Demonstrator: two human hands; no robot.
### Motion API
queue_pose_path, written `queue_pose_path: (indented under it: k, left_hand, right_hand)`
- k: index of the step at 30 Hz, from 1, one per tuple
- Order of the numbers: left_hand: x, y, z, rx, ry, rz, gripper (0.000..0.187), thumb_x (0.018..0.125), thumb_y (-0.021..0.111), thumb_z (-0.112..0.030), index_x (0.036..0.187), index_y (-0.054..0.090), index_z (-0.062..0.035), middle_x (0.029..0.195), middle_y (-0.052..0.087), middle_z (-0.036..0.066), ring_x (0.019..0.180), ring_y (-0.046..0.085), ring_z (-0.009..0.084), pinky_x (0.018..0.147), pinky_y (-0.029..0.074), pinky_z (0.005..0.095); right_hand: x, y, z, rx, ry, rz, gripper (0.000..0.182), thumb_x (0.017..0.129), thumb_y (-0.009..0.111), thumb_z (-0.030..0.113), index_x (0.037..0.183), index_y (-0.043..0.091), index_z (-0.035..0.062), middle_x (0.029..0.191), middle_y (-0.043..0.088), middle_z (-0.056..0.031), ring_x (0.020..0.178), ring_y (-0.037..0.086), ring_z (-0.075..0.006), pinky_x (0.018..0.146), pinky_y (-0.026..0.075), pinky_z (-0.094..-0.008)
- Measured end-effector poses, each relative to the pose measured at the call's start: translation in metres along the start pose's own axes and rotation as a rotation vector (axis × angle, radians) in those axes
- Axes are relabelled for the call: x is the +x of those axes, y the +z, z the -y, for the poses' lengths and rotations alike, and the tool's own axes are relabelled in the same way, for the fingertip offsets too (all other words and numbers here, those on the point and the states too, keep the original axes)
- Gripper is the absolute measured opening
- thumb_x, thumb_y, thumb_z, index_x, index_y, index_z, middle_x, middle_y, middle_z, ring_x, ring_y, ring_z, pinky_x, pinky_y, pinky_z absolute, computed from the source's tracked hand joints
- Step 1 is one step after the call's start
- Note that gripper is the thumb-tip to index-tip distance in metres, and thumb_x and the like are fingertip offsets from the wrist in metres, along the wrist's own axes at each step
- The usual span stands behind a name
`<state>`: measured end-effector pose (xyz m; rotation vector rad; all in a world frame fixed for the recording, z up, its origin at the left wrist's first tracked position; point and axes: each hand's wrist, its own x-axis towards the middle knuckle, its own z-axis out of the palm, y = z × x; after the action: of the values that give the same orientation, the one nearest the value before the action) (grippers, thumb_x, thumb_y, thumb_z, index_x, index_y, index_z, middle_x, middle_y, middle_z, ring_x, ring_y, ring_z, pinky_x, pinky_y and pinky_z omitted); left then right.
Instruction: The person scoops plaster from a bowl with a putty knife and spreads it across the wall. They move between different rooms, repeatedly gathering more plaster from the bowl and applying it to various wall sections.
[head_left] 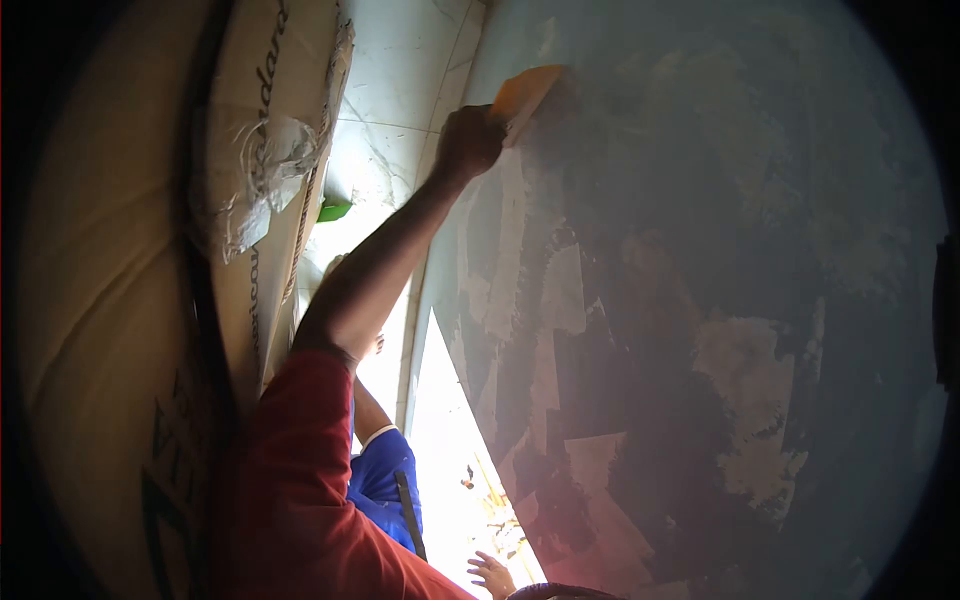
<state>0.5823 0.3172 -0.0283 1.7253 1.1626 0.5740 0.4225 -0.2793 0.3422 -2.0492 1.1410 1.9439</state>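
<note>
My left hand (470,143), at the end of my stretched-out arm, is closed round an orange putty knife (527,92). The blade's broad edge lies against the upper left part of the grey wall (660,230). Pale, uneven patches of filler (745,380) cover parts of this wall. At the bottom edge, a hand (490,574) with fingers spread shows in bright light; it looks like my right hand, though its arm is out of the frame. Nothing shows in its fingers.
Large brown cardboard boxes (95,270) with printed letters and clear tape stand close on the left. White floor tiles (400,75) lie between them and the wall. A small green object (335,211) is beside the boxes. Blue shorts (385,480) and a bent leg show below my arm.
</note>
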Motion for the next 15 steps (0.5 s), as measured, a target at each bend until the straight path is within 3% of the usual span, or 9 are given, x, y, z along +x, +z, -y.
queue_pose_path:
  k: [1,3,5,7,15]
  left_hand:
    - [0.002,-0.004,0.003,-0.003,-0.006,-0.012,0.021,0.086,0.053,-0.023,0.083,0.064,-0.0057,0.082,0.066,0.019,0.081,0.064,0.0368,0.074,0.050,0.0458]
    - [0.020,0.002,0.015,0.006,-0.245,-0.174,0.020,0.082,0.058,-0.020,0.091,0.066,-0.0035,0.085,0.067,0.020,0.082,0.065,0.0366,0.076,0.051,0.0460]
    - [0.044,0.016,0.032,0.012,-0.355,-0.184,0.021,0.082,0.056,-0.019,0.092,0.067,-0.0042,0.086,0.067,0.020,0.085,0.066,0.0352,0.078,0.052,0.0440]
    - [0.063,0.035,0.046,0.155,-0.340,-0.072,0.022,0.081,0.055,-0.018,0.097,0.068,-0.0081,0.089,0.067,0.019,0.089,0.065,0.0351,0.080,0.052,0.0440]
    - [0.011,0.033,0.031,0.064,-0.238,-0.029,0.025,0.083,0.055,-0.020,0.104,0.067,-0.0137,0.090,0.067,0.019,0.088,0.064,0.0362,0.081,0.050,0.0459]
  right_hand:
    - [-0.004,-0.005,0.005,-0.012,-0.003,-0.007,0.057,0.088,0.054,0.005,0.140,0.031,-0.0010,0.132,0.049,-0.0185,0.113,0.054,-0.0263,0.091,0.048,-0.0361]
    - [-0.003,-0.006,0.012,0.041,-0.047,-0.095,0.057,0.087,0.054,0.005,0.139,0.032,-0.0004,0.131,0.050,-0.0176,0.113,0.054,-0.0255,0.090,0.049,-0.0356]
    - [-0.008,-0.008,0.000,0.080,-0.045,-0.153,0.057,0.087,0.055,0.005,0.139,0.032,-0.0001,0.131,0.050,-0.0171,0.113,0.054,-0.0251,0.089,0.049,-0.0353]
    - [-0.001,-0.019,-0.015,0.088,-0.070,-0.155,0.057,0.087,0.055,0.006,0.140,0.032,0.0001,0.130,0.051,-0.0167,0.111,0.055,-0.0244,0.088,0.049,-0.0347]
    - [0.005,-0.012,-0.024,0.050,0.025,-0.130,0.057,0.087,0.055,0.005,0.139,0.033,-0.0001,0.129,0.052,-0.0167,0.110,0.056,-0.0240,0.086,0.050,-0.0343]
